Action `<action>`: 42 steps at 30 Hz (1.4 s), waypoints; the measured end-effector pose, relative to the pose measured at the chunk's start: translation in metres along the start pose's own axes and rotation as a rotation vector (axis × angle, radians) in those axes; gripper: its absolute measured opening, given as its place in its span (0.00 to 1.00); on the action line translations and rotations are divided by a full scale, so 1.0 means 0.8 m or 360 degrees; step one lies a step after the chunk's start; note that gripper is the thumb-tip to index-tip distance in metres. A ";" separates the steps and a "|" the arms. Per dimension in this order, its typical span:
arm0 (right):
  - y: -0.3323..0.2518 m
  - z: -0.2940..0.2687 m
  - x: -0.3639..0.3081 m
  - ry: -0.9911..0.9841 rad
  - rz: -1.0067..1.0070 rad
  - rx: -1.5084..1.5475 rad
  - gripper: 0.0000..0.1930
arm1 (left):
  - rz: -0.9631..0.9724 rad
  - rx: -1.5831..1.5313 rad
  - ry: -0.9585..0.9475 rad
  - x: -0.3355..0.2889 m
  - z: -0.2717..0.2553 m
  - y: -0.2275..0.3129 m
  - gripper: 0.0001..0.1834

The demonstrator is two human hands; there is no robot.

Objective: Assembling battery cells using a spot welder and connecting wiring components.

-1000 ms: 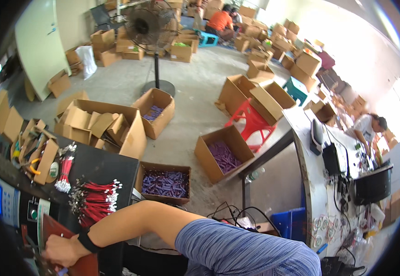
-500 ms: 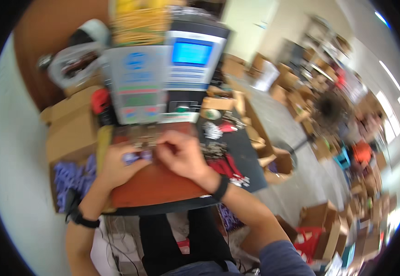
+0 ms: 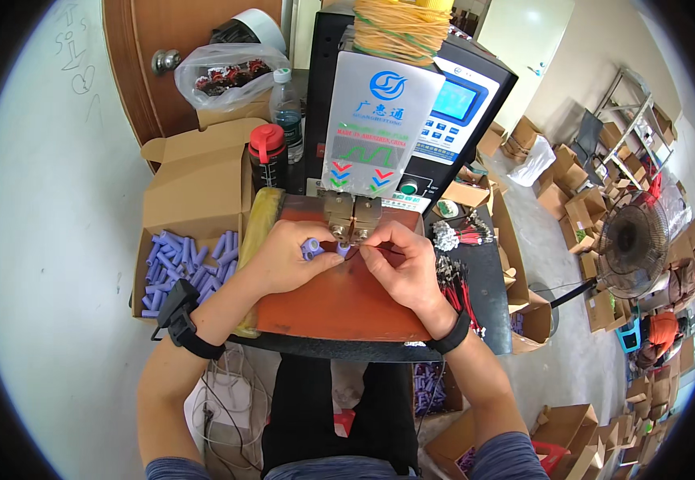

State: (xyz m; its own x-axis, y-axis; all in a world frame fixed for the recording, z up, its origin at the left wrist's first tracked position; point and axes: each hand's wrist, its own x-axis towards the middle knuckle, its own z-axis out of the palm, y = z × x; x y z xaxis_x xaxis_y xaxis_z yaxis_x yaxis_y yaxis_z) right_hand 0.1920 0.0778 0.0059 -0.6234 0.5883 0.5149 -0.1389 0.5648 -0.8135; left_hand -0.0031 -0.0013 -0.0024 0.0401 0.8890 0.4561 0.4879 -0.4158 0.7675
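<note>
A pale wall (image 3: 51,200) is running along the left, meeting a brown wooden door (image 3: 195,48) with a round metal knob (image 3: 165,60). To the right, a grey concrete floor (image 3: 571,360) is spreading out, crowded with cardboard boxes (image 3: 575,212). A standing fan (image 3: 631,244) is sitting near metal shelving (image 3: 631,104), and daylight is filling the room.

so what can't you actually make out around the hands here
- Head view: the contact between the purple cell and the machine's metal tips is hidden by the left hand and right hand.
- The thin wire at the right hand is too small to trace.
- The box under the table is mostly hidden.
</note>
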 end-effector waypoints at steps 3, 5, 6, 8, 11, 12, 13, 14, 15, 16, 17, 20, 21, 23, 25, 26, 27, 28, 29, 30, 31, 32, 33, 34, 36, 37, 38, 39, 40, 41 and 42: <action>0.001 0.002 0.001 -0.0006 0.0025 0.0018 0.03 | 0.0020 0.0028 0.0003 0.000 -0.001 -0.002 0.10; 0.002 0.003 0.001 -0.0007 0.0014 -0.0020 0.02 | -0.0023 0.0036 -0.0035 0.001 -0.002 -0.002 0.11; 0.002 0.004 0.002 -0.0006 0.0016 -0.0019 0.02 | -0.0024 0.0035 -0.0036 0.001 -0.002 -0.001 0.11; 0.001 0.007 0.002 0.0005 0.0008 -0.0062 0.02 | -0.0028 0.0027 -0.0024 0.000 -0.003 0.002 0.11; -0.005 0.009 0.003 0.0012 0.0050 -0.0114 0.02 | -0.0010 0.0010 0.0006 0.000 -0.003 0.004 0.11; -0.004 0.008 0.003 0.0014 0.0050 -0.0115 0.02 | -0.0008 0.0008 0.0003 0.000 -0.002 0.003 0.11; -0.001 0.008 0.002 0.0018 0.0030 -0.0123 0.02 | -0.0010 0.0005 0.0006 0.000 -0.001 0.002 0.11; 0.001 0.008 0.002 0.0020 0.0010 -0.0129 0.03 | -0.0013 0.0003 0.0009 0.000 -0.001 0.001 0.11; 0.002 0.008 0.002 0.0022 0.0010 -0.0129 0.03 | -0.0012 0.0004 0.0008 0.000 0.000 0.001 0.11; 0.003 0.009 0.002 0.0034 0.0012 -0.0107 0.03 | -0.0004 0.0007 0.0018 0.000 0.001 0.000 0.11; 0.004 0.009 0.001 0.0048 0.0017 -0.0087 0.03 | 0.0006 0.0008 0.0027 0.001 0.002 0.000 0.11; 0.007 0.009 0.001 0.0054 -0.0048 -0.0179 0.04 | -0.0060 0.0026 -0.0007 -0.001 0.002 -0.002 0.11; 0.006 0.009 0.001 0.0058 -0.0044 -0.0181 0.04 | -0.0060 0.0022 -0.0012 -0.001 0.002 -0.004 0.11; 0.002 0.008 0.002 0.0053 -0.0013 -0.0199 0.04 | -0.0033 0.0028 0.0016 -0.001 0.003 -0.008 0.11; 0.007 0.009 0.001 0.0074 -0.0013 -0.0188 0.04 | -0.0054 0.0046 -0.0035 0.000 0.002 -0.005 0.11; 0.009 0.010 0.002 0.0091 -0.0023 -0.0171 0.04 | -0.0075 0.0075 -0.0080 0.000 0.000 -0.003 0.11; 0.011 0.010 0.002 0.0096 -0.0020 -0.0172 0.04 | -0.0074 0.0074 -0.0085 0.000 -0.001 -0.002 0.11; 0.012 0.010 0.002 0.0089 -0.0025 -0.0157 0.04 | -0.0115 0.0066 -0.0095 0.000 -0.002 -0.001 0.11; 0.012 0.009 0.002 0.0085 -0.0027 -0.0148 0.04 | -0.0154 0.0051 -0.0107 0.000 -0.001 0.001 0.11; 0.012 0.009 0.002 0.0092 -0.0022 -0.0157 0.04 | -0.0148 0.0043 -0.0115 0.001 -0.001 0.003 0.11; 0.011 0.008 0.001 0.0072 -0.0010 -0.0115 0.04 | -0.0152 0.0067 -0.0121 0.002 -0.002 0.006 0.11; 0.010 0.009 0.002 0.0047 -0.0007 -0.0064 0.04 | -0.0159 0.0102 -0.0120 0.002 -0.003 0.009 0.12; 0.008 0.010 0.002 0.0048 -0.0011 -0.0064 0.04 | -0.0156 0.0104 -0.0119 0.001 -0.005 0.009 0.12; 0.005 0.011 0.003 0.0052 -0.0022 -0.0109 0.05 | -0.0156 0.0128 -0.0122 -0.002 -0.006 0.008 0.12; 0.004 0.011 0.002 0.0061 -0.0036 -0.0190 0.06 | -0.0149 0.0144 -0.0131 -0.004 -0.002 0.005 0.13; 0.006 0.011 0.002 0.0064 -0.0036 -0.0192 0.06 | -0.0057 0.0096 -0.0028 -0.004 0.001 0.004 0.12; 0.009 0.010 0.003 0.0066 -0.0052 -0.0243 0.06 | 0.0040 0.0049 0.0074 -0.003 0.002 0.004 0.12; 0.012 0.010 0.003 0.0067 -0.0068 -0.0293 0.06 | 0.0046 0.0051 0.0072 -0.003 0.003 0.005 0.12; 0.014 0.011 0.003 0.0071 -0.0072 -0.0294 0.06 | 0.0111 0.0077 0.0130 -0.002 0.003 0.007 0.14; 0.015 0.010 0.002 0.0051 -0.0061 -0.0289 0.06 | 0.0180 0.0101 0.0184 -0.001 0.003 0.008 0.15; 0.014 0.010 0.002 0.0032 -0.0050 -0.0284 0.06 | 0.0189 0.0103 0.0177 0.000 0.003 0.008 0.15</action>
State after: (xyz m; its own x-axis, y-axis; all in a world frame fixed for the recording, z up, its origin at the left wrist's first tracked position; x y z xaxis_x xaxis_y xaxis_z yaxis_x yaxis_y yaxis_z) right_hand 0.1835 0.0803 -0.0047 -0.6050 0.5795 0.5460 -0.0179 0.6757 -0.7370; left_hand 0.0021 -0.0036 0.0011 0.0057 0.8063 0.5915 0.5406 -0.5002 0.6765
